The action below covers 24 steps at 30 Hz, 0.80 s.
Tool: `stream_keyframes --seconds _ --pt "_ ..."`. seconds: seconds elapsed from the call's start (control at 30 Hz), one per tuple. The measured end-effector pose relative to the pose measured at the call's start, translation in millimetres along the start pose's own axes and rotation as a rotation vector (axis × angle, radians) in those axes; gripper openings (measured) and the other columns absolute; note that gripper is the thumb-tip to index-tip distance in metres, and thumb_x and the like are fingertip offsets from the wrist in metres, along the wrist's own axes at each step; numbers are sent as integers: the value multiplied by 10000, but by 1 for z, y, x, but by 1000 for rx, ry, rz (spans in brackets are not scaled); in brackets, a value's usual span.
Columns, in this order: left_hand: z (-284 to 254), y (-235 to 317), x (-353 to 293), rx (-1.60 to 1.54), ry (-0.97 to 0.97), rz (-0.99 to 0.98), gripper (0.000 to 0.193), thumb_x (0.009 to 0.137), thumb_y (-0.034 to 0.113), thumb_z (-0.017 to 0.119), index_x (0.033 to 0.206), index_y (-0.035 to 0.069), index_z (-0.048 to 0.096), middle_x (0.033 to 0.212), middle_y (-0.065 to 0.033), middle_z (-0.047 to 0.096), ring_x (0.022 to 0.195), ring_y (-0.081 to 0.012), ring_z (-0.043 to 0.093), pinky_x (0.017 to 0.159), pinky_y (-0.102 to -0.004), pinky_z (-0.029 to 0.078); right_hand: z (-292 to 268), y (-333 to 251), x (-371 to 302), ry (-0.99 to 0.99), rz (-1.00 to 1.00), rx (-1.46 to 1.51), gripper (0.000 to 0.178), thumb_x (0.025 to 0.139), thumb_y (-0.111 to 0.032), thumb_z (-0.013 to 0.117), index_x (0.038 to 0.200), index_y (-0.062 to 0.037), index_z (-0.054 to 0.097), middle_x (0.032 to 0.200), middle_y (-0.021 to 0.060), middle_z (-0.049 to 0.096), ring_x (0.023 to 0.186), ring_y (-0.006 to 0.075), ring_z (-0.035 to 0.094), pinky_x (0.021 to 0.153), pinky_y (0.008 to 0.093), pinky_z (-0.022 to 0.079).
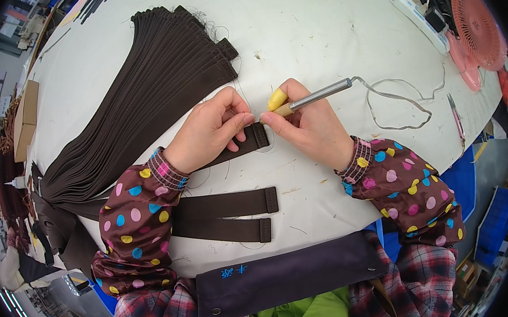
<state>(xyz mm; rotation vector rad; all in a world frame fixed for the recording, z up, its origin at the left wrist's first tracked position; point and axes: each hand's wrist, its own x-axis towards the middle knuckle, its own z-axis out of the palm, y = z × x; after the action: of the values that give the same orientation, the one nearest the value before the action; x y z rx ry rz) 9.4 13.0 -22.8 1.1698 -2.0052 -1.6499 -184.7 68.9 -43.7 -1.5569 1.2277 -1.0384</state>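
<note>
Pinched fingers of my left hand [208, 131] hold the end of a dark brown fabric strap [251, 138], which has a stitched, folded tip. My right hand [317, 130] is closed round a corded soldering iron [322, 94] with a metal barrel and tan grip. Its tip meets the strap's end between my hands, where my fingers partly hide it. A yellow finger cot [276, 100] covers one right fingertip. Nearer me lie two more straps [228, 204] with stitched ends. Beyond my left hand spreads a thick fanned bundle of straps [145, 86], loose threads trailing from its ends.
On the white table [327, 25], the iron's cord [397, 128] loops to the right. A power strip [421, 22], a pink fan [476, 29] and slim tweezers [456, 118] lie farther right. A cardboard box [27, 118] stands left. Another person [11, 264] is at the left rim.
</note>
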Motion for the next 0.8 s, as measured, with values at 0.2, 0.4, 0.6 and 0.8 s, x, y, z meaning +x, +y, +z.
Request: stream_keyframes --seconds 0.2,0.4,0.6,0.8 --pt "1 2 1 12 -3 14 120 922 106 555 888 19 480 745 -17 558 634 -57 560 514 -204 505 0 -1 0 10 -7 -34 248 874 -157 626 888 -15 423 685 91 582 571 142 565 519 271 439" --pt "-1 5 1 58 -33 2 136 897 115 590 913 22 492 761 -29 559 633 -67 555 512 -216 490 0 0 -2 96 -11 82 222 864 -133 628 855 -20 437 667 56 566 567 87 533 510 242 422" --pt "10 13 7 525 -20 298 158 808 105 654 924 31 574 741 -68 565 664 -197 560 636 -293 465 -3 -3 -1 195 47 209 195 858 -121 615 837 -25 446 645 24 535 564 50 490 497 224 400" --pt "6 18 5 187 -9 -109 111 888 125 590 886 25 542 794 -47 583 652 -91 569 545 -229 497 -6 -2 -2 115 85 156 211 858 -135 615 844 -19 440 663 43 561 572 68 512 508 235 411"
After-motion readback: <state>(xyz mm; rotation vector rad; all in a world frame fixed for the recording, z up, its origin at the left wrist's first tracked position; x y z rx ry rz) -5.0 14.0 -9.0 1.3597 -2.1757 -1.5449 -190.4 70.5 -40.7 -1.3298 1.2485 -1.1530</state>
